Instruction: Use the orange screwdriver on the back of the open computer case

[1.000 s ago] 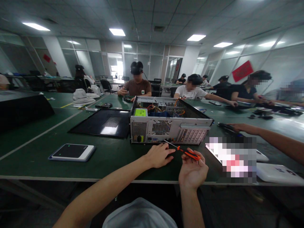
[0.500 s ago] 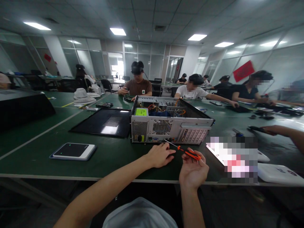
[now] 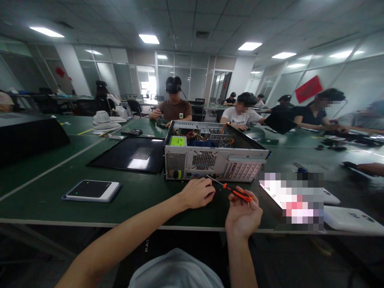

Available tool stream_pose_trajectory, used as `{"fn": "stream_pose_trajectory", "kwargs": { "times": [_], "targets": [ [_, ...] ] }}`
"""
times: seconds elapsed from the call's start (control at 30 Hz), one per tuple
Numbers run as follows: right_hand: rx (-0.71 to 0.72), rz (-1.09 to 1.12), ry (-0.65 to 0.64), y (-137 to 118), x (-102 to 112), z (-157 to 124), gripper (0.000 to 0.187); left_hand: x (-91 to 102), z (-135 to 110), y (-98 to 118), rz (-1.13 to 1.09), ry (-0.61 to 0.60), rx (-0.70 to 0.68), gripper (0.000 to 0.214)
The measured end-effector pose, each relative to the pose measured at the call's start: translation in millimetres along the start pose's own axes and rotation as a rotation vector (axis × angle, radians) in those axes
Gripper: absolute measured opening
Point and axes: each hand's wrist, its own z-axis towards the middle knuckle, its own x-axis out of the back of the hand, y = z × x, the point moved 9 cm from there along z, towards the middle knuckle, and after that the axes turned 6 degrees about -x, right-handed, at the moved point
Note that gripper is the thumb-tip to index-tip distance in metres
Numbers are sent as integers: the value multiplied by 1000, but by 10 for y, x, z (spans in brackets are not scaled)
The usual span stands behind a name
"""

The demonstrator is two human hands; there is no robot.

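Note:
An opened computer case (image 3: 220, 160) lies on its side, its rear panel toward me and coloured cables showing inside. In my right hand (image 3: 244, 216), palm up, is an orange and black screwdriver (image 3: 238, 193) held between thumb and fingers. Its thin shaft points left, and the tip reaches the lower edge of the rear panel by the ports. Close to that tip, at the foot of the panel, is my left hand (image 3: 198, 193) with its fingers curled together. Whatever those fingertips pinch, if anything, is hidden.
A black side panel (image 3: 129, 155) lies left of the case. Nearer me is a white and black flat device (image 3: 91, 191). A lit screen, partly blurred out, and a white box (image 3: 354, 219) lie at right. Several people work around the green table (image 3: 144, 210).
My left hand has drawn slightly left and its fingers have curled in. The screwdriver stays almost still. At right, a co-worker has lifted a dark panel, and another person's hand has pulled back rightward.

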Motion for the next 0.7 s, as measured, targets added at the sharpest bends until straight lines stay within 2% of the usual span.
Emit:
{"fn": "stream_pose_trajectory", "kwargs": {
  "times": [0.17, 0.27, 0.43, 0.6, 0.7],
  "targets": [
    [-15, -14, -67, 19, -33, 0, 21, 213, -130, -139, 143, 158, -94, 19],
    [-54, -41, -173, 63, -129, -33, 22, 394, -288, -204, 246, 274, -176, 21],
    [-102, -179, -485, 170, -392, -194, 20, 664, -591, -351, 346, 447, -204, 25],
    [-123, -333, -858, 245, -602, -469, 21, 618, -776, -396, 368, 460, -237, 24],
    [-137, -501, -1079, 285, -706, -695, 22, 561, -821, -361, 382, 433, -275, 26]
  ]
}}
